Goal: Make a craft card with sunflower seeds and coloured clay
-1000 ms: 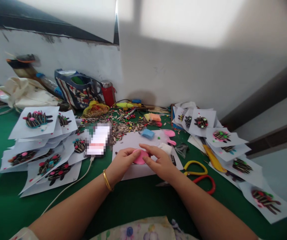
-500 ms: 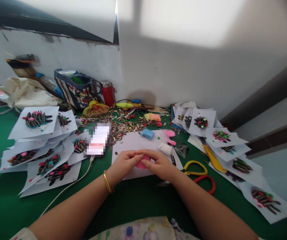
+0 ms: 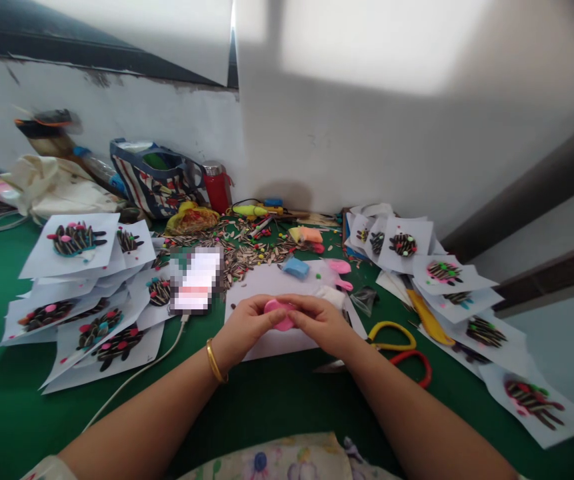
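A flattened lump of pink modelling clay [image 3: 279, 316] is between my two hands, above a white sheet of paper [image 3: 261, 350]. My left hand [image 3: 251, 323] has its fingers and thumb closed on the clay's left side. From the other side my right hand [image 3: 319, 324] grips it too, thumb in front and fingers behind. A blue clay pack [image 3: 295, 268], a white clay pack [image 3: 333, 295] and pink clay in wrapping [image 3: 339, 267] lie on the paper just beyond my hands.
Scissors [image 3: 391, 335] lie beside my right forearm, near a yellow-handled tool [image 3: 429, 317]. Sheets bearing seed pictures [image 3: 71, 243] stand stacked left and right. A phone [image 3: 197, 280] with its cable lies left. Loose sunflower seeds [image 3: 247, 250], a striped bag [image 3: 154, 177] and a red flask [image 3: 217, 189] are behind.
My hands have tilted and lifted slightly, so more of the pink clay shows between the thumbs. It now looks rounder. The things on the table stay where they were.
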